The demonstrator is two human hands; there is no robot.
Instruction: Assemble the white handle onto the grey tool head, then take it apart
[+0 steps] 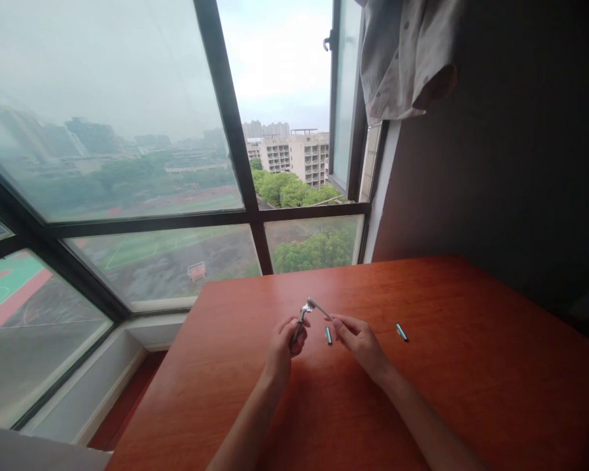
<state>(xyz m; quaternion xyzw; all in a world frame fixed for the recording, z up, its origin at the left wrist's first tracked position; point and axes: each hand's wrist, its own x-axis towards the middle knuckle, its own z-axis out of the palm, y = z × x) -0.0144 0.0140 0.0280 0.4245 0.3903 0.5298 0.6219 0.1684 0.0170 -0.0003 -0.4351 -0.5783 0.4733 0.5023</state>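
My left hand is closed around the dark handle of a razor, its shiny metal head end pointing up and away from me. Between the fingertips of my right hand is a thin greyish stick, slanting up to the left. The stick's far tip meets or overlaps the razor's head end; whether they touch I cannot tell. A small teal and dark razor cartridge lies on the table just left of my right fingertips. Another such cartridge lies farther right.
The reddish-brown wooden table reaches to the windows. A dark window frame stands beyond its far edge, with one pane open. A light garment hangs at the upper right beside a dark wall.
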